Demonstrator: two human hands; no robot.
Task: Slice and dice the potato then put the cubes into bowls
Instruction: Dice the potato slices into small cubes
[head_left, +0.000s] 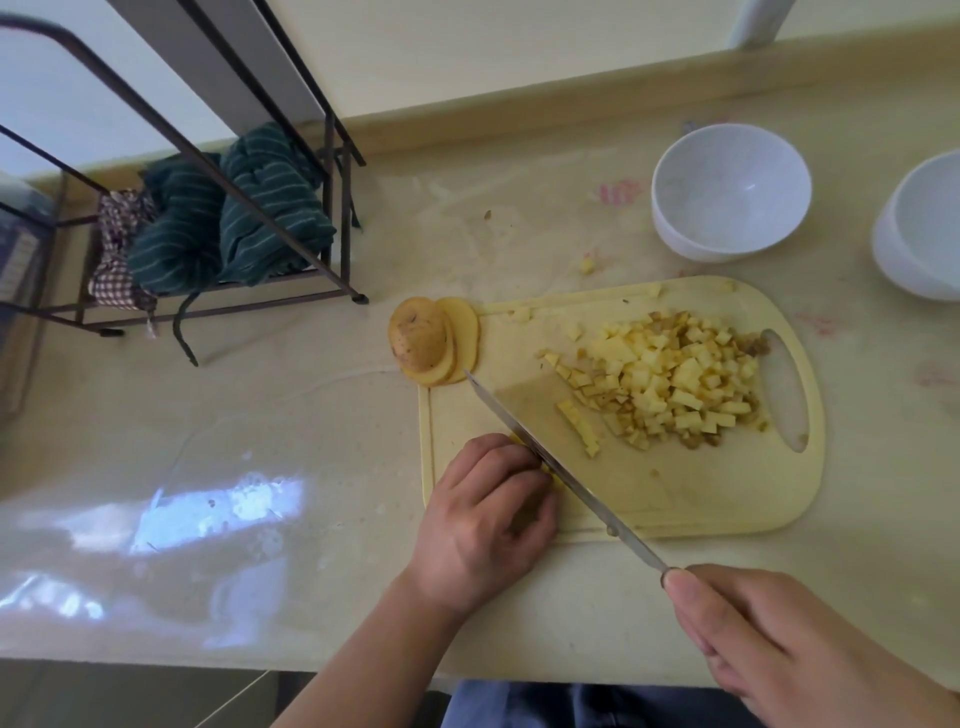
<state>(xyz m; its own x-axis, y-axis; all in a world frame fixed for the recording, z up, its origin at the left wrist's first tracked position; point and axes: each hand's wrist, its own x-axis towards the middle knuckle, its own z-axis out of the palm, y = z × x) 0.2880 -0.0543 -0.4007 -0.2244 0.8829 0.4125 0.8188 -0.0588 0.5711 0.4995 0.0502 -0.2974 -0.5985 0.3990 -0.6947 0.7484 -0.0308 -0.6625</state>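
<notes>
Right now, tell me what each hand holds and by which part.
The right hand grips the knife by its handle end. The left hand presses curled fingers on potato slices against the blade, mostly hidden under it.

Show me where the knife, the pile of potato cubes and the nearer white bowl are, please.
knife (524, 415): head view, on the flat of the blade.
pile of potato cubes (670, 379): head view, on the middle of the heap.
white bowl (727, 241): head view, on its outer wall.

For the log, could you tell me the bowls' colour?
Both bowls are white, seen in the head view.
</notes>
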